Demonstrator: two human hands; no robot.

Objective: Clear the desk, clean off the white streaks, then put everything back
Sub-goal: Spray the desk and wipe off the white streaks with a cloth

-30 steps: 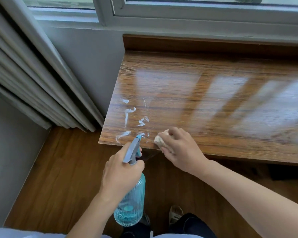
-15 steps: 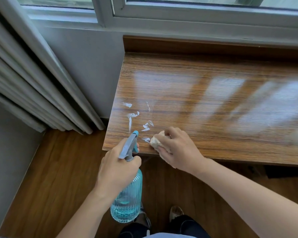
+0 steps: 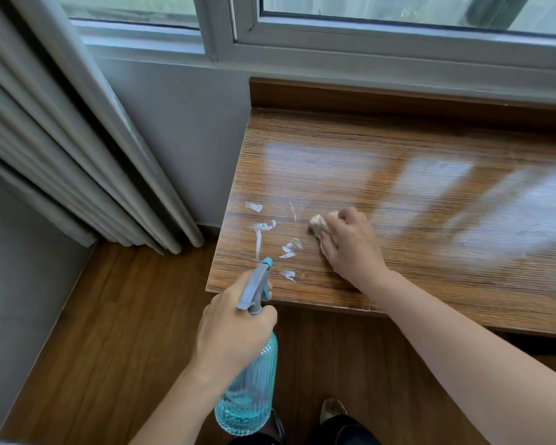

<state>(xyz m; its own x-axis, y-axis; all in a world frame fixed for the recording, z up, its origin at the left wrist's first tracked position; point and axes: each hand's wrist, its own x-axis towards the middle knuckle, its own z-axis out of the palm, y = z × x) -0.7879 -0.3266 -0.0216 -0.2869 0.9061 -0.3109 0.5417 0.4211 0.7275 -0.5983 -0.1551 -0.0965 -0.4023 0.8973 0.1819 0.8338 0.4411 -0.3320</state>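
The wooden desk [image 3: 414,149] carries several white streaks [image 3: 270,232] near its front left corner. My right hand [image 3: 350,248] presses a crumpled beige cloth [image 3: 318,223] onto the desk just right of the streaks, fingers curled over it. My left hand [image 3: 235,326] grips the neck of a ribbed blue spray bottle [image 3: 251,387] held in front of the desk's edge. Its grey-blue nozzle [image 3: 257,281] points toward the streaks. Blue liquid fills the bottle's lower part.
A grey curtain [image 3: 61,149] hangs at the left beside the desk. A window frame [image 3: 366,43] runs along the wall behind. Below the desk lies wooden flooring [image 3: 109,332], where my shoe [image 3: 333,409] shows.
My right hand has moved the cloth from the desk's front edge farther onto the surface, right of the streaks. The streak at the front edge is gone. The bottle stays held.
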